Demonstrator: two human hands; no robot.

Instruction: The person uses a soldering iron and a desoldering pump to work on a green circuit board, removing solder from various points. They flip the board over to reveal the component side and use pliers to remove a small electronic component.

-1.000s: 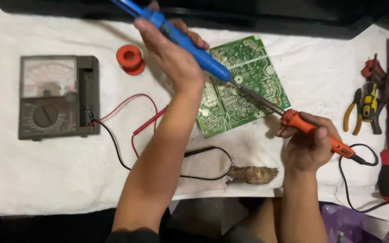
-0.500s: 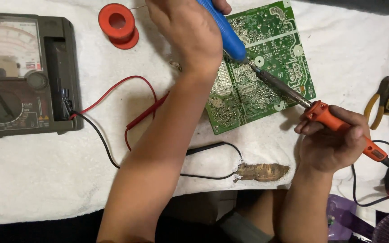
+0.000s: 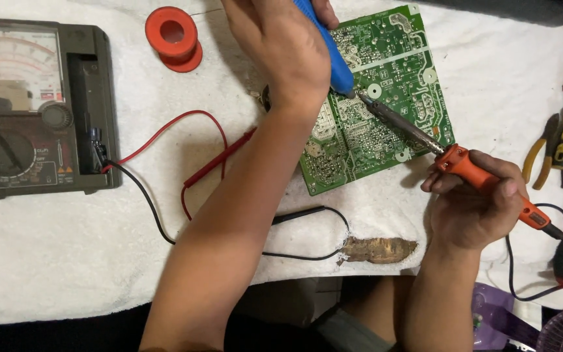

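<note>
surface: white fluffy towel (image 3: 47,261) spread over the table, with a brown burnt hole (image 3: 379,249) near its front edge.

left hand: my left hand (image 3: 280,49) is closed around a blue tool (image 3: 326,49). i hold it from above, and its low end points down at the board.

right hand: my right hand (image 3: 476,205) is wrapped tight around the orange handle of the soldering iron (image 3: 454,160). the thumb and fingers squeeze the handle.

iron tip: the metal tip reaches up and left, and it meets the end of the blue tool right on the board.

green board: the green board (image 3: 386,124) lies flat on the towel, between my two hands, a bit tilted. its shiny lines and dots face up.

meter: a big black meter (image 3: 34,111) with a dial and a knob sits at the far left, well apart from the board.

wires: a red wire (image 3: 164,130) and a black wire (image 3: 151,208) run from the meter across the towel. the red stick end lies beside my left arm. the black stick end lies under my arm, near the burnt hole.

red spool: a round red spool (image 3: 174,36) stands at the top, between the meter and my left hand.

more tools: yellow and black pliers (image 3: 558,150) lie at the right edge, next to some other tools i cannot tell apart.

cord: a black cord (image 3: 522,261) runs from the back of the iron, off to the right.
</note>
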